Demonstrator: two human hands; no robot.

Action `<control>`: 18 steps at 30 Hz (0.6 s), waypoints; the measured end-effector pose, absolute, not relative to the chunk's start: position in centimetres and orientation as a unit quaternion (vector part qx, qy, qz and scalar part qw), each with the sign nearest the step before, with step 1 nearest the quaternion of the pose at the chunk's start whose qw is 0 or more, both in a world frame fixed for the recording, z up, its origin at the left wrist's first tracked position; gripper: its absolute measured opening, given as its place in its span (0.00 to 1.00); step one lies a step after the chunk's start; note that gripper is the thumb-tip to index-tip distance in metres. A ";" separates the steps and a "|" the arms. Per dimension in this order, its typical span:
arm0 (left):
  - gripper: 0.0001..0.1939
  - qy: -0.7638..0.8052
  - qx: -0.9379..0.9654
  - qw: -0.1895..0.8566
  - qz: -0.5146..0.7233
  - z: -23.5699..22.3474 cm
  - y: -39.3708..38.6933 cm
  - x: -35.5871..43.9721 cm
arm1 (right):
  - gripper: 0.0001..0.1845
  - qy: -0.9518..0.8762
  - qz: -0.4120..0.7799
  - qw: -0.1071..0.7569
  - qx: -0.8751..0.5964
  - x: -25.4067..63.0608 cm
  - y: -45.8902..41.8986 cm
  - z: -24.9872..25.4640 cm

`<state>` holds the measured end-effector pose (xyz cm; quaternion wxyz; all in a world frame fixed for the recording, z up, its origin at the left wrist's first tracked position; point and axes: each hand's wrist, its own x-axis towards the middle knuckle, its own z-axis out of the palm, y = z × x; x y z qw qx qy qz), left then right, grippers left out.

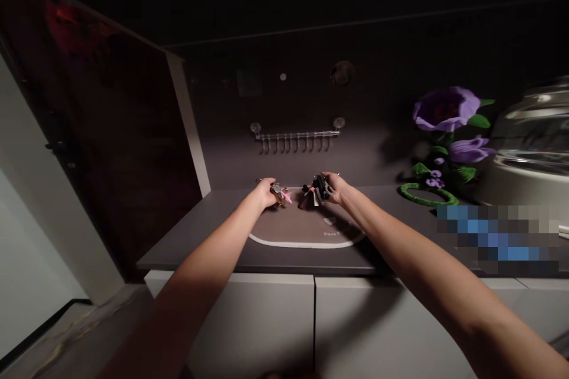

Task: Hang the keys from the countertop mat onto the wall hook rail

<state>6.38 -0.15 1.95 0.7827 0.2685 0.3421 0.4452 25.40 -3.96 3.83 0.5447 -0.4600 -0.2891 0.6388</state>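
Observation:
My left hand (267, 192) is closed on a small bunch of keys (280, 192) with metallic, brownish and pink pieces hanging from it. My right hand (336, 188) grips a second bunch, a keychain (320, 188) with black pieces, some pink and a pale tag. Both hands are raised over a brown mat (293, 228) with a white border, a short gap between them. On the wall just above and beyond them runs a clear rail with a row of hooks (297, 135), nothing hanging from it. Finer details of both bunches are too small to make out.
The mat lies on a dark counter (191, 231) above white cabinet doors (267, 320). To the right stand purple artificial flowers (448, 109), a green ring (429, 201) and a large cream and glass appliance (533, 160). Dark shelving overhangs; a pale side panel (189, 124) bounds the left.

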 end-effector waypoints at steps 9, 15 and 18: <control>0.11 0.409 0.475 0.556 0.546 -0.4 -0.6 6.3 | 0.14 -0.538 0.208 0.477 -0.663 26.4 -3.9 2.0; 0.07 0.399 0.569 0.518 0.499 -1.0 -1.5 6.6 | 0.15 -0.616 0.149 0.403 -0.660 25.5 -3.5 0.5; 0.08 0.441 0.640 0.434 0.456 -1.3 -2.2 6.2 | 0.13 -0.633 0.146 0.394 -0.651 25.4 -3.5 0.4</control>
